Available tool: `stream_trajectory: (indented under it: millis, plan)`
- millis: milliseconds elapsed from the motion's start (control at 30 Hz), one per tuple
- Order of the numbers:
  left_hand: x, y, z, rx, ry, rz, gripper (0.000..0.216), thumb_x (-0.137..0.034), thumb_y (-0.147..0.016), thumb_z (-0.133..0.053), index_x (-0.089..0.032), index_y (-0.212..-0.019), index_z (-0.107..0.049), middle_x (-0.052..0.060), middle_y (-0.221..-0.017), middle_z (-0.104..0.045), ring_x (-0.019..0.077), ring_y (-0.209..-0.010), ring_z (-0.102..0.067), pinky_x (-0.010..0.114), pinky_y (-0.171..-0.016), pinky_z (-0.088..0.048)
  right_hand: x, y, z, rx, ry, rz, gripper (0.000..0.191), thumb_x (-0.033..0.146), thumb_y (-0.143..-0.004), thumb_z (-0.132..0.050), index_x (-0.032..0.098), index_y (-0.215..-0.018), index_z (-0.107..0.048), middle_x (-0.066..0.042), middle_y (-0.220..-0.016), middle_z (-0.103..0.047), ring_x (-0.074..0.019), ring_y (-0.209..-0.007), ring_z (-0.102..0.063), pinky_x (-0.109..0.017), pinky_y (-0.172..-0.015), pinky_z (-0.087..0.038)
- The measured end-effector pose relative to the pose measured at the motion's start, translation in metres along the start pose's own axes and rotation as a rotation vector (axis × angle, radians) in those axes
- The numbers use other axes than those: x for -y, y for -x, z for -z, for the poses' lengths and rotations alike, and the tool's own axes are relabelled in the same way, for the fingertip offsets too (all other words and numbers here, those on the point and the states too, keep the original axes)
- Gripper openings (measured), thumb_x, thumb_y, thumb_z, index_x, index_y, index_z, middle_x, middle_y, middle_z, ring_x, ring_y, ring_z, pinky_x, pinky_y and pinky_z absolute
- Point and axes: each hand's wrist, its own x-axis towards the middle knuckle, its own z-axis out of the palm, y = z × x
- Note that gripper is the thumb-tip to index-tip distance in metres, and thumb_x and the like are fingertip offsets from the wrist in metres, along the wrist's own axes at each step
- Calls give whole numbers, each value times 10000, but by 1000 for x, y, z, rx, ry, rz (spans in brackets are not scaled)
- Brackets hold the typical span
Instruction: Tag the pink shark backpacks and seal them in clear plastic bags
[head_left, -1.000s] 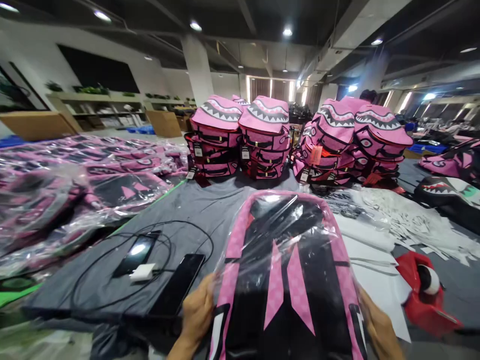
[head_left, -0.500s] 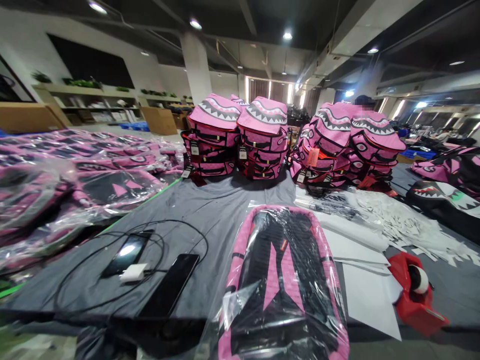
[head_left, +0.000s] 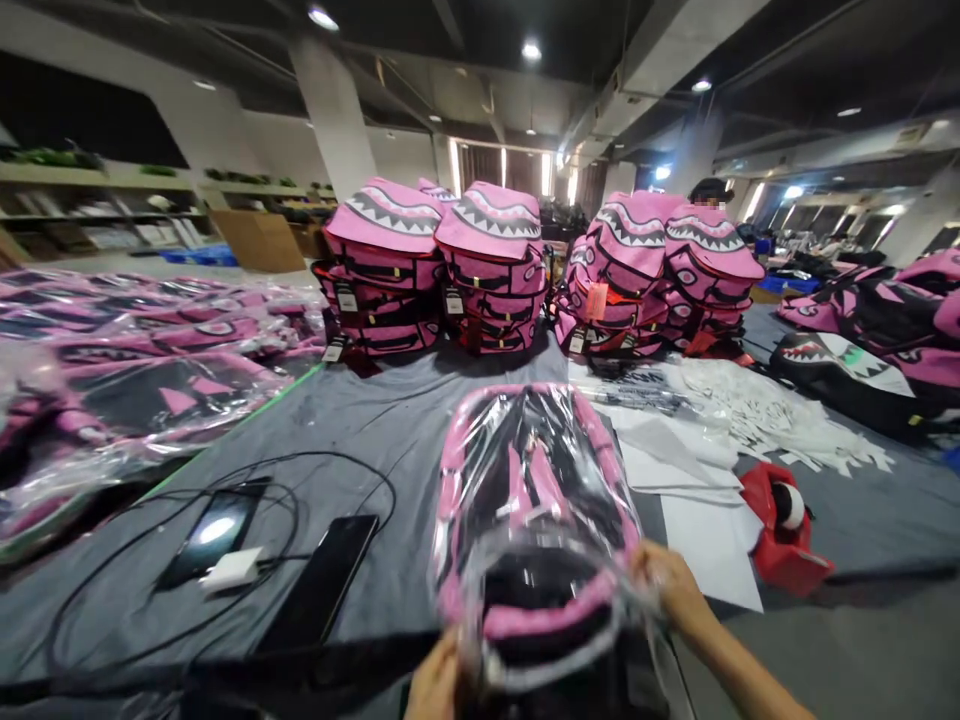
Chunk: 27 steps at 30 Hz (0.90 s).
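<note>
A pink and black backpack (head_left: 551,488) lies on the grey cloth-covered table, inside a clear plastic bag (head_left: 480,580). The bag's mouth gapes toward me, its rim spread between my hands. At the lower left, my left hand (head_left: 436,678) grips one side of the rim with closed fingers, partly cut off by the frame. My right hand (head_left: 666,580) pinches the opposite side, near the backpack's right edge. Motion blurs the plastic and the fingertips somewhat.
Stacked pink shark-mouth backpacks (head_left: 487,270) stand along the back. Plastic-wrapped bags (head_left: 150,360) cover the left side. Two phones (head_left: 319,580) with a white charger (head_left: 232,570) and cable lie left. Right are white paper sheets (head_left: 705,540), a red tape dispenser (head_left: 784,530) and white strips (head_left: 772,420).
Both my hands have come into view, holding the plastic bag's mouth apart. The bagged backpack sits farther from me, and the camera view has turned slightly right.
</note>
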Motion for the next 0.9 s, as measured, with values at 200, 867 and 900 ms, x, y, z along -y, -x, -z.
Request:
stream_trajectory:
  millis: [200, 867, 900]
  plan:
    - [-12, -36, 50, -559, -17, -98, 468, -579, -506, -776, -215, -667, -530, -41, -638, -542, 142, -594, -511, 262, -584, -443, 2, -61, 50, -391, 183, 18, 368, 538, -734, -514, 205, -803, -656, -85, -842, -706, -243, -800, -644, -367, -765, -522]
    - [-37, -43, -138, 524, 128, 64, 419, -548, -596, -745, -163, -706, -620, -7, -614, -548, 124, -558, -475, 255, -558, -378, -28, 2, -5, -101, 309, -106, 308, 388, -953, -431, 202, -795, -620, -22, -704, -646, -193, -689, -612, -280, -656, -424]
    - [-38, -41, -135, 535, 156, 76, 436, -563, -607, -738, -162, -728, -618, -3, -643, -556, 120, -574, -482, 247, -564, -381, -27, 4, -5, -63, 184, -86, 367, 464, -946, -445, 198, -738, -587, -14, -680, -620, -187, -675, -593, -279, -649, -429]
